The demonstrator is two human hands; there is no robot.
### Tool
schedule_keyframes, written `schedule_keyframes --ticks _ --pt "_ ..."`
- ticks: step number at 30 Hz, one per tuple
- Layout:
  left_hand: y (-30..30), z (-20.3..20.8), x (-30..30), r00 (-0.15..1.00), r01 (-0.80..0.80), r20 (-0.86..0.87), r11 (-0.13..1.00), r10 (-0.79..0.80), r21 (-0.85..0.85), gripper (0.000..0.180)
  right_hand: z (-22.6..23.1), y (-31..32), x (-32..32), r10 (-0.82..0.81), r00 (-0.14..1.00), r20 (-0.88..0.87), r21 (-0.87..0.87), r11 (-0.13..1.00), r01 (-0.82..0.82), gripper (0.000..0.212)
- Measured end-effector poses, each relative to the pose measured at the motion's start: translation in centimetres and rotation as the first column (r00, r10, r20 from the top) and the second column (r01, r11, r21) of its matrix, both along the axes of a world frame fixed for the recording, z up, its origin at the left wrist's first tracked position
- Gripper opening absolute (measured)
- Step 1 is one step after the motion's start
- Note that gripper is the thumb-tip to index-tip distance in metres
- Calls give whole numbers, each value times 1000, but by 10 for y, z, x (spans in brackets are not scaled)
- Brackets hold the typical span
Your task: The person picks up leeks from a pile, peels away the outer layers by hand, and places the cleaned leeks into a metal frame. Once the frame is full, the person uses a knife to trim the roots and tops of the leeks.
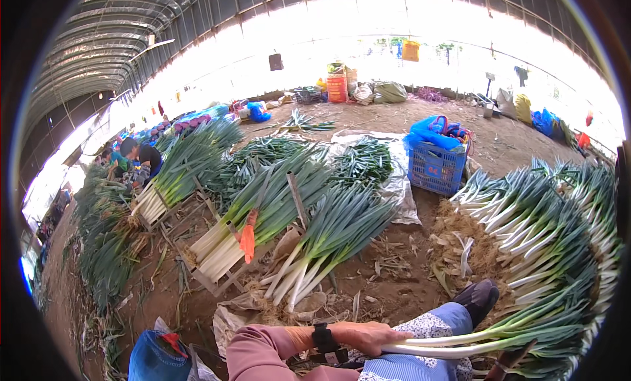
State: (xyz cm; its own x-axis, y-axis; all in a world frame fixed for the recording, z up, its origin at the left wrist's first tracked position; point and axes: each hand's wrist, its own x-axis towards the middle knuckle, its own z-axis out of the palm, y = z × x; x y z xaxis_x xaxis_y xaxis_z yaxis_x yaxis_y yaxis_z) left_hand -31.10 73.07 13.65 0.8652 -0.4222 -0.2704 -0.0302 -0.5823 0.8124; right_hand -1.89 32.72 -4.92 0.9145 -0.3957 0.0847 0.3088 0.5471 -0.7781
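My left hand (371, 335), with a dark watch on its wrist, is closed round the white stems of a couple of long green onions (447, 348). They lie across my lap, over a blue striped apron (407, 368), with their green leaves toward the right. Just beyond them spreads a big pile of green onions (526, 230), roots pointing inward. A narrow brown thing (509, 362) shows beside the leaves at the lower edge; its kind is unclear. No part of my right hand can be made out.
A small bunch of green onions (328, 239) lies ahead, beside a larger bundle in a wooden frame (210, 285) with an orange strip (248, 236). Behind stands a blue crate (435, 167). A blue bag (154, 358) is at lower left. Another person (141, 159) works at far left.
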Motion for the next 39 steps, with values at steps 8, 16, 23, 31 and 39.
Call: schedule_keyframes --ticks 8,16,23,31,39 --pt "2 20 5 998 53 36 997 -55 56 80 -16 -45 16 -138 990 35 -1 990 138 74" --pt "-41 55 103 908 291 268 945 -321 147 76 118 -140 -77 313 379 871 137 585 -800 57" --pt "-176 73 196 678 553 358 767 -641 326 77 212 -254 -214 -183 635 751 181 981 69 42" --pt "-398 41 246 182 645 712 629 -678 434 61 174 -375 -444 -671 570 474 36 662 749 45" --pt "-609 -30 246 54 676 758 582 -650 451 52 135 -427 -563 -887 441 135 231 461 857 56"
